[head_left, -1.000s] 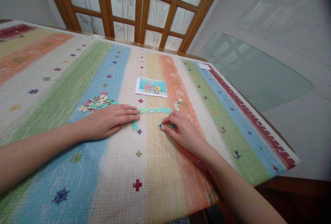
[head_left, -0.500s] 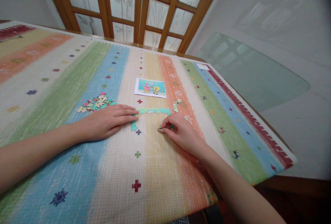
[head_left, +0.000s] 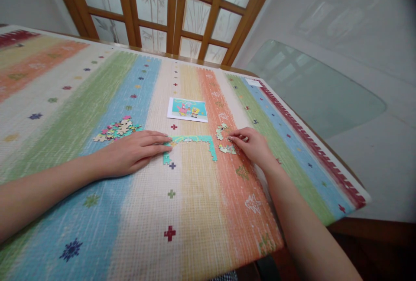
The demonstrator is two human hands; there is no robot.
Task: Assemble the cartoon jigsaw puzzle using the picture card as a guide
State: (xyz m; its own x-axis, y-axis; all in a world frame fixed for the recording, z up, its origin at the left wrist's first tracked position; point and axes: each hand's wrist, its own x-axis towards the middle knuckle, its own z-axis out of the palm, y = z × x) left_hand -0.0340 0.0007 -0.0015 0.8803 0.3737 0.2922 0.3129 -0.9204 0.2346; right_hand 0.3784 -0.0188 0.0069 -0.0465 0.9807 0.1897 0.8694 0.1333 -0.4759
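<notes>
A partly joined jigsaw border (head_left: pixel 212 149) in turquoise forms a top edge with two short sides on the tablecloth. My left hand (head_left: pixel 139 151) lies flat, its fingertips on the border's upper left corner. To the right of the border, my right hand (head_left: pixel 248 144) pinches what looks like a small puzzle piece (head_left: pixel 230 139) between thumb and forefinger. Close by its fingertips lie two small groups of loose pieces, one curved group (head_left: pixel 222 131) and one nearer group (head_left: pixel 227 148). Beyond my left hand sits a heap of mixed puzzle pieces (head_left: pixel 118 128), partly hidden by the hand.
A printed cartoon picture card (head_left: pixel 188 110) lies beyond the border. The striped tablecloth (head_left: pixel 201 220) covers the table, whose right edge runs diagonally. A small white paper (head_left: pixel 254 82) rests near the far right corner. Wooden glass-paned doors (head_left: pixel 172 12) stand behind the table.
My right hand has moved right and away from me, from inside the border to the loose pieces, uncovering the border's right side. My left hand has stayed put.
</notes>
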